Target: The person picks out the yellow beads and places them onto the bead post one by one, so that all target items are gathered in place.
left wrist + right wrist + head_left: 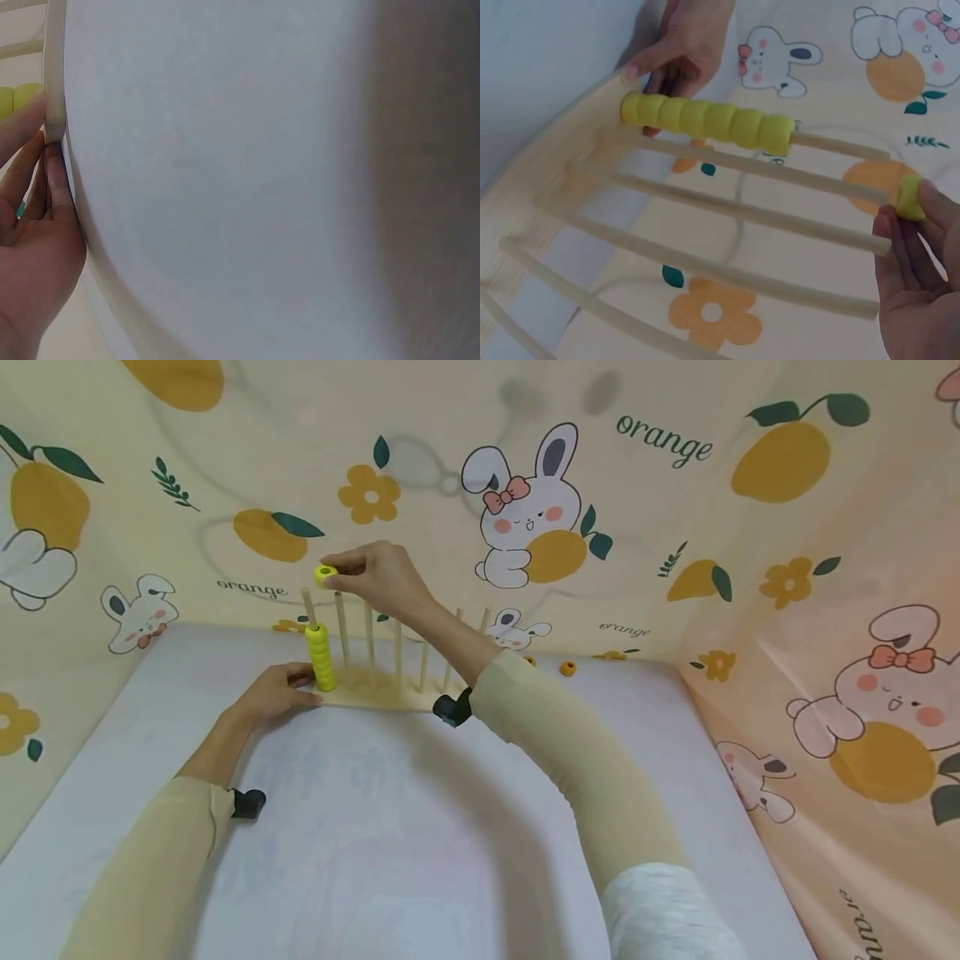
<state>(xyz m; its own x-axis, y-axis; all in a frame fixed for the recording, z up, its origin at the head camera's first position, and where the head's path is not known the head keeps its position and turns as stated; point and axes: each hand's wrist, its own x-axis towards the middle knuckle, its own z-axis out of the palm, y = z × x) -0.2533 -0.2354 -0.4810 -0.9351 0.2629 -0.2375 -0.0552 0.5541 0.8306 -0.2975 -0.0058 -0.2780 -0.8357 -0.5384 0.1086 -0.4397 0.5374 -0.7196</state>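
My right hand pinches a yellow bead between thumb and fingers, just above the leftmost peg of a wooden peg rack. The bead is apart from the peg tip; the right wrist view shows the gap. Several yellow beads are stacked on that peg, whose bare top sticks out above them. Low at the rack's left end, my left hand grips the wooden base, thumb at the front edge. In the left wrist view, its fingers lie against the base's end, partly hidden.
Several bare pegs stand in a row to the right of the yellow stack. An orange bead lies on the white table beyond the rack's right end, and another is partly hidden by my right arm. Patterned cloth hangs behind.
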